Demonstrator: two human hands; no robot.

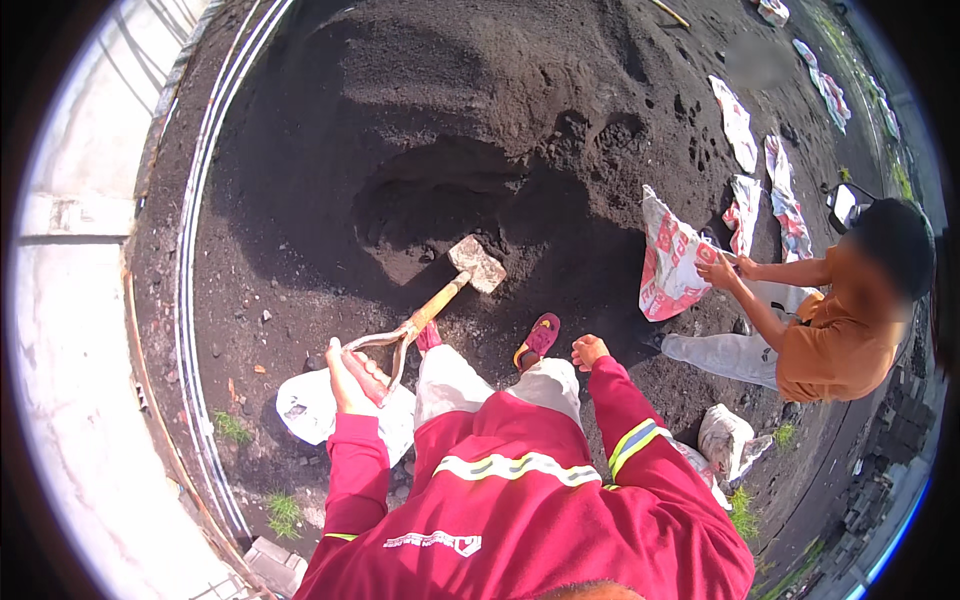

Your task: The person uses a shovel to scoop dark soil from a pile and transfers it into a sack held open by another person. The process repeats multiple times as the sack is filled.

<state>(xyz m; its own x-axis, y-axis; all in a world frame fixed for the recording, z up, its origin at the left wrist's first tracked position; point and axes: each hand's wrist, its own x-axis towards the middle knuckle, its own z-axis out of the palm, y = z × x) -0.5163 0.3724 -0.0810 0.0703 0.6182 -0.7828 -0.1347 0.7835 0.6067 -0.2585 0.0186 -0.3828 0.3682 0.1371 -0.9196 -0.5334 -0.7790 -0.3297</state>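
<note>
My left hand (356, 382) is closed around the grip of a shovel (440, 300) with a wooden shaft and a forked metal handle. Its dirt-smeared blade (478, 264) rests on dark sand in front of my feet. My right hand (590, 352) hangs beside my right thigh with curled fingers, and I see nothing in it. Ahead of the blade, a scooped hollow (440, 190) cuts into a mound of dark sand (450, 70). On the right, a co-worker (835, 320) in an orange shirt holds a white and red sack (672, 262) with both hands.
Several sacks, one a flat white sack (735, 122), lie at the far right. A white sack (308, 405) is under my left hand, and a filled sack (725, 440) stands at the lower right. Pale pipes (190, 240) run along a concrete wall (75, 330) on the left.
</note>
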